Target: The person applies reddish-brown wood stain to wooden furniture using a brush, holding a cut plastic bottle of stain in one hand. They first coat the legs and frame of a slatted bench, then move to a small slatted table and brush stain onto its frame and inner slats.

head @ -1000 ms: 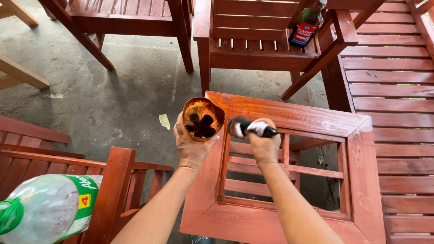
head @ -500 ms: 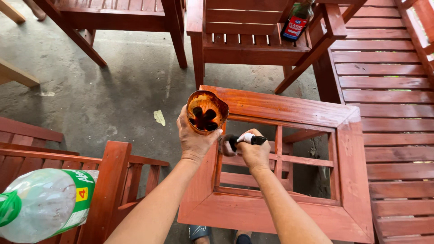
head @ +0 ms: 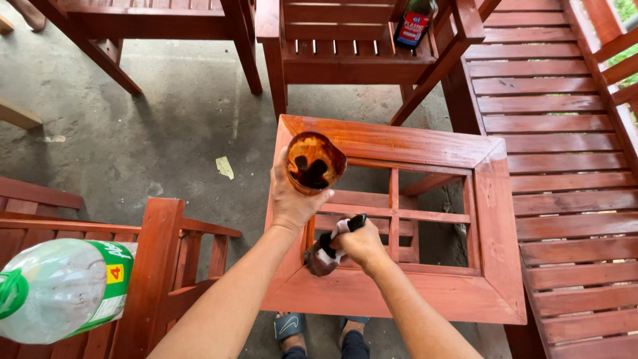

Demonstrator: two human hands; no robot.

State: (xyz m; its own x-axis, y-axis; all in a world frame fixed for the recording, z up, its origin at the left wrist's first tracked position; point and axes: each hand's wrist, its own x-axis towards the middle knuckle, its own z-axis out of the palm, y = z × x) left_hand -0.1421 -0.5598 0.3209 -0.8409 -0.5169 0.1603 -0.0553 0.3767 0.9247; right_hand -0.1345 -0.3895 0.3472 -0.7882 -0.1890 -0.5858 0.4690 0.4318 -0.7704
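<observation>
Left hand (head: 290, 199) gripped the stain cup (head: 314, 161) at table frame (head: 495, 219) ten o'clock, right hand (head: 361, 244) fisted around a brush (head: 330, 248) at seven o'clock; tilted cup risked dripping.

Hidden and cropped elements, placed relative to the red table frame (head: 399, 219). Brush (head: 329, 249) — its bristle end is buried in the right hand (head: 362, 244), nearest the frame's near rail. Plastic bottle (head: 63, 289), far left of the frame — blurred, cut by the picture's left edge. Dark bottle (head: 413, 23) beyond the frame — top cropped. Feet (head: 319, 332) below it — mostly covered.
</observation>
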